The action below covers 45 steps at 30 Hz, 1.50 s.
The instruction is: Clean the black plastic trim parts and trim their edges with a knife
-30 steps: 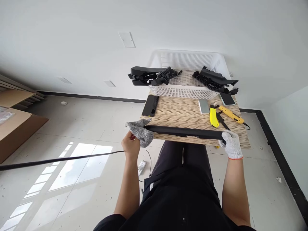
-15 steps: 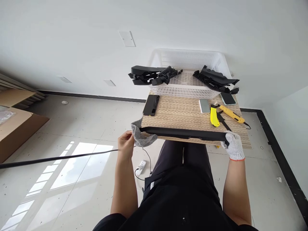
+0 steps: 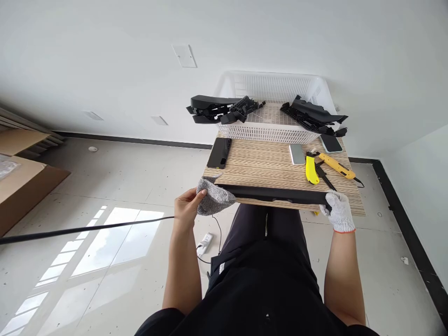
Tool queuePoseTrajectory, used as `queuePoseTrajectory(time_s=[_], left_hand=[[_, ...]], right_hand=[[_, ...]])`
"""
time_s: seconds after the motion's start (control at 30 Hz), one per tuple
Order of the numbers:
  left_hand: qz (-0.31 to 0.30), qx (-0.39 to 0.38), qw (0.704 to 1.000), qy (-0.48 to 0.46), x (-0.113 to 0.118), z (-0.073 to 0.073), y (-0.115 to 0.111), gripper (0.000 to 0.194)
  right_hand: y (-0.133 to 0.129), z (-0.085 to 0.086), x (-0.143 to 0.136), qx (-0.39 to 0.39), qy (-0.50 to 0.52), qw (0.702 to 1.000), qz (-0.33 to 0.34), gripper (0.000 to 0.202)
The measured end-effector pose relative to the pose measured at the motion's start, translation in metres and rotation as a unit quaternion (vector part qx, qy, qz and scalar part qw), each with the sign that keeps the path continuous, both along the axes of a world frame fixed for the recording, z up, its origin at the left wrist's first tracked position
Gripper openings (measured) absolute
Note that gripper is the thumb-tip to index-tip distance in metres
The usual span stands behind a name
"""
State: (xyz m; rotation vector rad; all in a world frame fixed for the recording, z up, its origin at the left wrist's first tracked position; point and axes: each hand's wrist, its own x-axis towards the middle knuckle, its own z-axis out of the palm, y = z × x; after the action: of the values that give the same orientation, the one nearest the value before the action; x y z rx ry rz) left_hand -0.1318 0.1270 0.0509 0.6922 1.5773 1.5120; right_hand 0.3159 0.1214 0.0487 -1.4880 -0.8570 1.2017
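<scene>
My bare left hand point(image 3: 188, 205) pinches a grey cloth point(image 3: 215, 198) between thumb and fingers. The cloth is draped over the left end of a long black plastic strip point(image 3: 273, 193), hiding that end. At the strip's right end, my right hand point(image 3: 338, 211), in a white knit glove with an orange cuff edge, is closed around it. The strip lies level along the near edge of the wood-slat table point(image 3: 259, 163). A yellow-handled cutter point(image 3: 311, 170), a black caliper-like tool point(image 3: 325, 177) and a yellow corded tool point(image 3: 336, 165) rest beyond my right hand.
A white plastic basket point(image 3: 269, 133) at the table's back carries black plastic parts point(image 3: 217, 109) and more black parts point(image 3: 313, 115). Phones point(image 3: 219, 153) and a small grey-white box point(image 3: 297, 154) lie on the table. A power strip point(image 3: 205, 243) with cable sits on the floor; a cardboard box point(image 3: 31, 186) stands left.
My left hand and the cloth have moved slightly right along the strip, and the cloth now wraps over its left end. My right hand keeps its hold at the other end.
</scene>
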Motion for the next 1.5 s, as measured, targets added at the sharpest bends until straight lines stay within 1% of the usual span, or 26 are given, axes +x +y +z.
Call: queuePoseTrajectory(time_s=[0.1, 0.2, 0.27, 0.37, 0.4, 0.43, 0.5, 0.63, 0.73, 0.9, 0.97, 1.1, 1.17, 1.3, 1.4, 1.5], left_hand=[[0.031, -0.01, 0.999, 0.015, -0.003, -0.002, 0.001, 0.04], [0.026, -0.013, 0.999, 0.022, -0.001, 0.0, 0.001, 0.041], [-0.008, -0.02, 0.999, 0.024, 0.003, 0.003, 0.001, 0.045], [-0.076, -0.04, 0.996, 0.029, 0.011, 0.007, 0.001, 0.05], [-0.086, -0.044, 0.995, 0.028, 0.013, 0.008, 0.001, 0.051], [-0.083, -0.046, 0.995, 0.026, 0.015, 0.008, 0.002, 0.053], [-0.055, -0.05, 0.997, 0.019, 0.017, 0.009, 0.002, 0.053], [-0.008, -0.061, 0.998, 0.027, 0.019, 0.011, 0.002, 0.048], [0.007, -0.065, 0.997, 0.039, 0.019, 0.015, 0.002, 0.044], [0.025, -0.071, 0.996, 0.049, 0.022, 0.018, 0.002, 0.041], [0.031, -0.076, 0.995, 0.058, 0.022, 0.018, 0.001, 0.042], [0.081, -0.09, 0.986, 0.118, 0.02, 0.014, 0.0, 0.044], [0.086, -0.085, 0.984, 0.128, 0.018, 0.011, 0.0, 0.043], [0.046, -0.058, 0.993, 0.089, 0.015, 0.006, 0.002, 0.041], [0.007, -0.039, 0.999, -0.01, 0.014, 0.003, 0.003, 0.051], [-0.014, -0.032, 0.995, -0.098, 0.013, 0.004, 0.003, 0.059]], right_hand=[[0.0, 0.001, -0.002, 0.0, -0.003, 1.0, -0.006, 0.019], [0.0, 0.003, -0.003, 0.001, -0.004, 1.0, -0.007, 0.017], [0.0, 0.002, -0.002, -0.002, -0.006, 1.0, -0.008, 0.015], [0.0, 0.001, -0.001, -0.004, -0.014, 1.0, -0.003, 0.014], [0.0, 0.002, -0.001, -0.003, -0.017, 1.0, -0.001, 0.015], [0.0, 0.002, -0.002, -0.001, -0.021, 1.0, 0.003, 0.017], [0.0, 0.005, -0.004, 0.0, -0.027, 1.0, 0.005, 0.02], [0.001, 0.009, -0.007, 0.002, -0.035, 0.999, 0.009, 0.025], [0.001, 0.008, -0.007, 0.0, -0.037, 0.999, 0.01, 0.027], [0.002, 0.002, -0.004, -0.006, -0.027, 1.0, 0.002, 0.027], [0.001, 0.001, -0.003, -0.005, -0.025, 1.0, 0.002, 0.026], [0.001, 0.002, -0.004, 0.001, -0.025, 1.0, 0.001, 0.025], [0.002, 0.004, -0.005, 0.003, -0.027, 1.0, 0.0, 0.024], [0.003, 0.007, -0.005, 0.004, -0.028, 1.0, -0.002, 0.02], [0.002, 0.009, -0.004, 0.016, -0.032, 0.999, 0.005, 0.021], [0.0, 0.01, -0.002, 0.03, -0.035, 0.999, 0.01, 0.021]])
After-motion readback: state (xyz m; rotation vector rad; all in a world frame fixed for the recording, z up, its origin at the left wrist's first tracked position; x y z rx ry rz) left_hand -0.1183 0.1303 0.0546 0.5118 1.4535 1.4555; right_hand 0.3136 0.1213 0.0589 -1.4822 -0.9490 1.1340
